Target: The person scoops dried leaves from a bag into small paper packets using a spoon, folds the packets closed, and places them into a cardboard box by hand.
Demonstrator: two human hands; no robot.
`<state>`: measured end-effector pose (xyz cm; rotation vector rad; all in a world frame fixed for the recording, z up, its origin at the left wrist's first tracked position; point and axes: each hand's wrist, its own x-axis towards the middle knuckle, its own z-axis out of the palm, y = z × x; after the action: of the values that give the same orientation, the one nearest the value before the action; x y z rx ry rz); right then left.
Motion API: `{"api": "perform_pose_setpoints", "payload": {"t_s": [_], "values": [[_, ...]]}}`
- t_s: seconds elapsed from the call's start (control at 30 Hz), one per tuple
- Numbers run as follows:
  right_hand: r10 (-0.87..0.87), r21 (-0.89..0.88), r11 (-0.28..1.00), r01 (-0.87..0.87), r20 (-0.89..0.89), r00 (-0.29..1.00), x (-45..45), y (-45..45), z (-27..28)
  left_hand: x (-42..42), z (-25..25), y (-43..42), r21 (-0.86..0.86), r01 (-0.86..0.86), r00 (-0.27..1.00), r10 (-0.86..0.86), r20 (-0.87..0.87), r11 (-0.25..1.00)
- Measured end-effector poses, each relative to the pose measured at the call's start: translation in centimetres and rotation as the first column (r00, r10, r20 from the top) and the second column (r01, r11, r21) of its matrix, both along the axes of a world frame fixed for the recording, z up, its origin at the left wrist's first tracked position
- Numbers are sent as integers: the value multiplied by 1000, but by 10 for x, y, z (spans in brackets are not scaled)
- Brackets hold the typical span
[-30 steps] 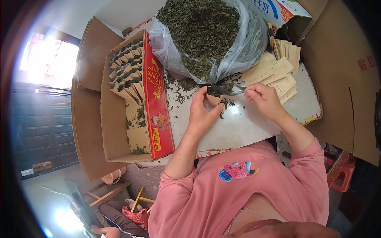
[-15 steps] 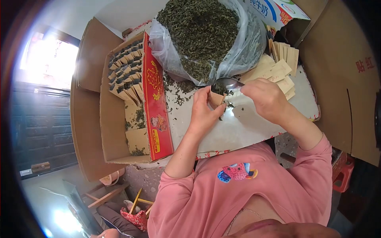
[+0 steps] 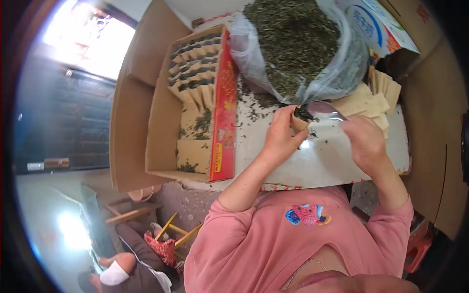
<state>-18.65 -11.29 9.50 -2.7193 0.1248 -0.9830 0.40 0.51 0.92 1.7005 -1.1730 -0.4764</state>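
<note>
My left hand is closed around a small brown paper bag, its mouth facing up with dark dried leaves showing in it. My right hand grips the handle of a metal spoon, whose bowl is beside and just above the bag's mouth. Right behind them stands a clear plastic bag heaped with dried leaves. Flat paper bags lie in a fanned stack beyond my right hand.
On the left, an open cardboard box with a red side holds rows of filled paper bags. Loose leaves are scattered on the white tabletop. A printed carton stands at the back right. Another person is at lower left.
The view has swung, so the table appears shifted right. The spoon has moved slightly away from the bag's mouth, where more leaves now show. The other person has come further into view.
</note>
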Motion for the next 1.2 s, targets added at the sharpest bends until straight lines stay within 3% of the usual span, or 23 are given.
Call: {"api": "perform_pose_setpoints", "payload": {"t_s": [0.07, 0.1, 0.17, 0.2, 0.27, 0.33, 0.4, 0.47, 0.53, 0.6, 0.67, 0.7, 0.77, 0.93, 1.13, 1.2], "values": [[-158, 299, 945, 132, 64, 985, -13, 5, -5, 2, 15, 8, 11, -40, 996, 39, 85, 999], [-142, 300, 947, 114, 74, 987, -20, 6, -9, 2, 24, 13, 26, -48, 997, 46, 68, 999], [-234, 623, 755, 206, -37, 972, -31, 7, -24, 1, 61, 28, 120, -70, 994, 59, 96, 990], [-223, 627, 755, 193, -31, 974, -37, 8, -34, 3, 73, 39, 123, -82, 992, 69, 103, 989], [-243, 755, 624, 201, -57, 968, -44, 8, -52, 13, 94, 59, 7, -16, 1000, 16, -5, 1000], [-236, 785, 589, 194, -63, 970, -48, 10, -63, 32, 125, 78, 52, -78, 989, 84, -126, 996], [-231, 811, 552, 196, -77, 970, -51, 12, -68, 61, 144, 92, 40, -240, 960, 231, 160, 970], [-219, 796, 575, 191, -75, 973, -52, 13, -70, 98, 147, 96, -28, -327, 935, 328, 136, 945], [-214, 798, 570, 196, -85, 973, -52, 15, -73, 137, 148, 98, 49, -393, 912, 383, 144, 918], [-209, 802, 564, 198, -93, 973, -50, 18, -77, 174, 133, 99, 153, -446, 894, 434, 109, 882], [-205, 812, 546, 209, -112, 972, -48, 21, -81, 230, 90, 106, 305, -489, 872, 449, 195, 817], [-203, 810, 550, 205, -109, 973, -47, 23, -80, 238, 80, 106, 300, -492, 870, 452, 196, 817], [-181, 794, 569, 215, -133, 974, -45, 26, -79, 250, 64, 102, 461, -605, 796, 496, 346, 649], [-192, 779, 569, 265, -188, 963, -41, 30, -80, 302, 11, 97, 485, -606, 794, 518, 319, 630], [-235, 753, 588, 295, -191, 953, -38, 34, -83, 315, -4, 92, 502, -624, 782, 482, 396, 599], [-258, 730, 611, 307, -183, 949, -37, 34, -82, 336, -19, 100, 538, -523, 852, 414, 320, 661]]}}
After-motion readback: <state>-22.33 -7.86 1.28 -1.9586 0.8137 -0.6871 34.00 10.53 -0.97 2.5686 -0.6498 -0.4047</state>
